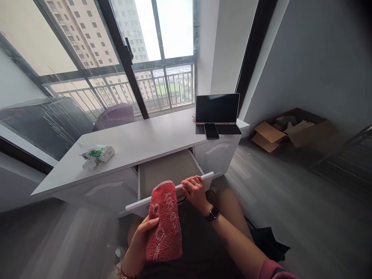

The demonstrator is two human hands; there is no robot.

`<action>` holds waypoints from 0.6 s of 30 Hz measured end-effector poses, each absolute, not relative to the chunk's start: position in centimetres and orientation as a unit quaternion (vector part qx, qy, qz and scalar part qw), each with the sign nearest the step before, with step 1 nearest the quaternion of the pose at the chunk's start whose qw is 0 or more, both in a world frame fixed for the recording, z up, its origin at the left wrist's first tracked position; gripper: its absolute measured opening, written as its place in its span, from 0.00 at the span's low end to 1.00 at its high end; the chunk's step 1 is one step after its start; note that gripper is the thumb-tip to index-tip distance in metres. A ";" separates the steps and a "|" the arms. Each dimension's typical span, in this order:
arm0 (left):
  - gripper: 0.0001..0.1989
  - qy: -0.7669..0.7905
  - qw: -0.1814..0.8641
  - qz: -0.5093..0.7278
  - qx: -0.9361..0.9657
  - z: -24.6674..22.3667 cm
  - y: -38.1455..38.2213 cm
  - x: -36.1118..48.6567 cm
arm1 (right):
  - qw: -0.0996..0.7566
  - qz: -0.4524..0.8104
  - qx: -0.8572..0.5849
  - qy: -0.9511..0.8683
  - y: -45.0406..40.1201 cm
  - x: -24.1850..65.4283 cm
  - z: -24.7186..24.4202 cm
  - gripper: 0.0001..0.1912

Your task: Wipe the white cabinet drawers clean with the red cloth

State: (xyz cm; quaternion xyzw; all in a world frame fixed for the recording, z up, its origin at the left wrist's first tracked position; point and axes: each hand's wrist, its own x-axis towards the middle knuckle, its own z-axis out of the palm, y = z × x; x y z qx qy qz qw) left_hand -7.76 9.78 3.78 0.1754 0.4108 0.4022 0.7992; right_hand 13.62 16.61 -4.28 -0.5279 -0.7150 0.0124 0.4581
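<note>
A folded red cloth [165, 224] with pale ring patterns, like a small towel, is in my left hand [147, 228]. My thumb lies over its left edge, and the other fingers are hidden behind it. The cloth's top end overlaps the front of a pulled-out drawer [170, 170] in the white cabinet. My right hand [195, 190] grips the top edge of that drawer front, right of the cloth, with its fingers curled over the rim. A dark watch [214, 212] is on my right wrist. The bare grey bottom of the drawer shows.
On the white cabinet top [145, 135] are a tissue pack [100, 153] at the left, and a tablet [217, 109] with a phone [211, 131] at the right. An open cardboard box [293, 130] stands on the floor at right. Behind the cabinet is a glass window.
</note>
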 end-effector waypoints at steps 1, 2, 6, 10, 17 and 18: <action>0.12 0.428 0.786 0.413 0.170 4.1 9.7 -7.9 | 0.461 0.013 -0.528 -0.713 16.2 13.6 -4.4 0.09; 0.11 0.445 0.771 0.424 0.164 4.5 9.6 -8.1 | 0.465 0.015 -0.529 -0.709 15.7 13.5 -4.4 0.09; 0.12 0.498 0.715 0.454 0.188 6.8 10.8 -9.0 | 0.475 0.023 -0.535 -0.698 14.7 13.4 -4.5 0.09; 0.15 0.516 0.661 0.413 0.355 9.8 15.6 -8.3 | 0.472 0.021 -0.529 -0.705 14.7 13.6 -4.4 0.10; 0.04 0.461 0.322 0.123 0.818 7.0 27.9 -1.2 | 0.451 0.008 -0.514 -0.729 14.7 14.3 -4.4 0.09; 0.05 0.455 0.327 0.107 0.821 5.7 28.6 0.0 | 0.451 0.006 -0.513 -0.730 14.7 14.3 -4.4 0.09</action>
